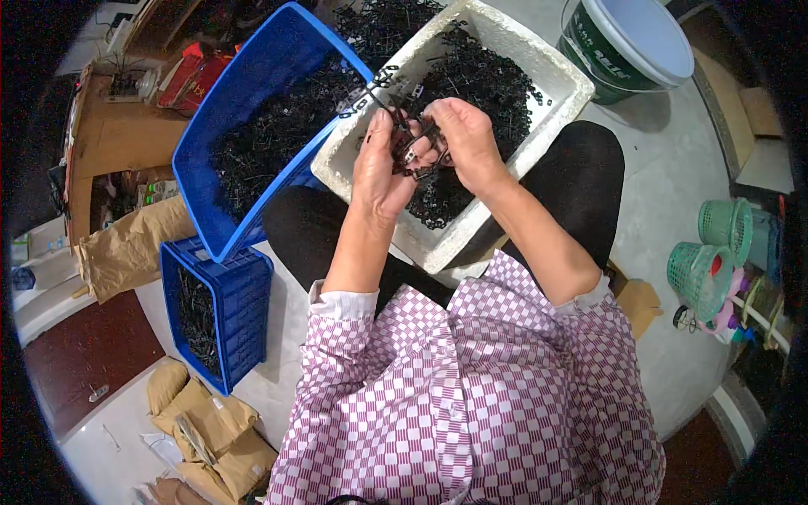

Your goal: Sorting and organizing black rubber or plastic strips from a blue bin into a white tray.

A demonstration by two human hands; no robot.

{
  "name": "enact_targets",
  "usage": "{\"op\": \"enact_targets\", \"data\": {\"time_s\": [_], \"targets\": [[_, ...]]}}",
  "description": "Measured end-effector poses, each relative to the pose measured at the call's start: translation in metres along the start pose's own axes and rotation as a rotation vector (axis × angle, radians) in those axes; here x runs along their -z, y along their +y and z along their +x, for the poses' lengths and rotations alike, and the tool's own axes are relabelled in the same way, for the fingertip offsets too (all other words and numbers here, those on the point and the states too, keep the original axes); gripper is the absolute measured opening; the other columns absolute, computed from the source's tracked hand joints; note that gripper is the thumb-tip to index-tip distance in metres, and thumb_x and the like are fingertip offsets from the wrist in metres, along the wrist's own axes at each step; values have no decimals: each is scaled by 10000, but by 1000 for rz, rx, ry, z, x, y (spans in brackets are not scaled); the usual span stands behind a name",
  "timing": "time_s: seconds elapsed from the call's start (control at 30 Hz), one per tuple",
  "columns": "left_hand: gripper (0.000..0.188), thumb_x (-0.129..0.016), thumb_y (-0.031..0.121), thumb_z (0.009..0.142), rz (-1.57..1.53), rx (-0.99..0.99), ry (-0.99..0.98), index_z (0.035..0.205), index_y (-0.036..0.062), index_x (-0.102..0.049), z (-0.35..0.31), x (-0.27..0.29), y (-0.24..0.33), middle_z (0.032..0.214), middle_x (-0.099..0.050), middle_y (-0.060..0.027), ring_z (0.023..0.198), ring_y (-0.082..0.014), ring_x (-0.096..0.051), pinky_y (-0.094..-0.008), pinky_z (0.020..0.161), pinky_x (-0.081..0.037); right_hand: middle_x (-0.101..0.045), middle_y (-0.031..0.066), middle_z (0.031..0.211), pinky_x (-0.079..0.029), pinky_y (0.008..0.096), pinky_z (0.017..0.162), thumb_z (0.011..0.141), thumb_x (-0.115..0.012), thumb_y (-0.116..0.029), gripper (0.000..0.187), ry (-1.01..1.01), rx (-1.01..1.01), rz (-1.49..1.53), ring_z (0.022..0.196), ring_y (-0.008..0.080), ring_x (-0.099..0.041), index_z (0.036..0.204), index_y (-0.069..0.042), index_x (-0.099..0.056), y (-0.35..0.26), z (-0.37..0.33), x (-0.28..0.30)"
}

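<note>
Both hands meet over a white foam box (555,80), which stands between my knees. My left hand (380,172) is palm up with curled fingers, holding a small bunch of black plastic pieces (410,157). Thin black stems with small square ends stick out past its thumb, over the box's left rim. The fingers of my right hand (470,141) pinch at the same bunch from the right; its fingertips are partly hidden. Below the hands, a heap of loose black plastic pieces (484,80) fills much of the box.
A large blue crate (198,168) with more black pieces leans against the foam box's left side. Nearer stands a smaller blue crate (244,311) of black strips. A white-and-green bucket (610,55) is at the far right, green baskets (699,273) at the right, brown paper sacks (215,425) lower left.
</note>
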State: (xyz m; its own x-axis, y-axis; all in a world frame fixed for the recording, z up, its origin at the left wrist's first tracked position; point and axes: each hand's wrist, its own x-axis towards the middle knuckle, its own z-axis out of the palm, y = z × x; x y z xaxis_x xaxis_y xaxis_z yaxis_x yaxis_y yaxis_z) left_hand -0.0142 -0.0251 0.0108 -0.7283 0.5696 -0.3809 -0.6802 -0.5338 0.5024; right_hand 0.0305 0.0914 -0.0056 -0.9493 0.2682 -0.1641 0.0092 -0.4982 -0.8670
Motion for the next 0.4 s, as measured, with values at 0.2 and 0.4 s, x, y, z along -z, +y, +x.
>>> {"op": "enact_targets", "data": {"time_s": [0.2, 0.4], "targets": [[261, -481, 358, 897, 124, 28, 22, 942, 101, -484, -18, 4, -3, 766, -518, -47, 562, -169, -484, -288, 524, -412, -427, -32, 583, -280, 179, 392, 927, -446, -252, 233, 140, -81, 257, 418, 54, -342, 902, -26, -496, -15, 26, 40], [275, -509, 374, 880, 353, -9, 260, 959, 113, -476, -24, -12, -14, 797, -516, -34, 572, -170, -497, -316, 522, -418, -388, -23, 622, -279, 202, 412, 887, -424, -485, 451, -35, -268, 124, 477, 50, -330, 1039, -65, -488, -19, 4, 12]]}}
